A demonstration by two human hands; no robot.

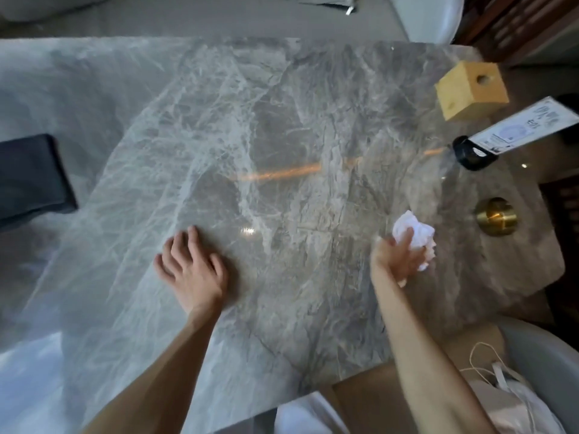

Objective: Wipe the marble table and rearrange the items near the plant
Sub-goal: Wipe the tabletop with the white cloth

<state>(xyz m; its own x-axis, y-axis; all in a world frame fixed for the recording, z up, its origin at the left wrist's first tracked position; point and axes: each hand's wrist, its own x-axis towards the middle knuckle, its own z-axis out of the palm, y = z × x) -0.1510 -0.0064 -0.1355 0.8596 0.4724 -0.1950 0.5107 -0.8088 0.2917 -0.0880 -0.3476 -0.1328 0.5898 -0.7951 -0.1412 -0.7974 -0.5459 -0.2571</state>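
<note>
The grey veined marble table (266, 136) fills most of the view. My left hand (191, 267) lies flat on it near the front, fingers spread, holding nothing. My right hand (396, 255), blurred by motion, grips a crumpled white tissue (415, 234) against the marble toward the right side. Along the right edge stand a yellow wooden cube with a hole (471, 90), a card sign in a black holder (473, 153) and a round brass object (496, 216). No plant is in view.
A dark cushion or chair (31, 177) sits at the left beside the table. A white chair (426, 17) stands at the far side, and another seat with white cloth and cords (517, 380) is at the lower right. Dark wooden furniture (517, 23) is top right.
</note>
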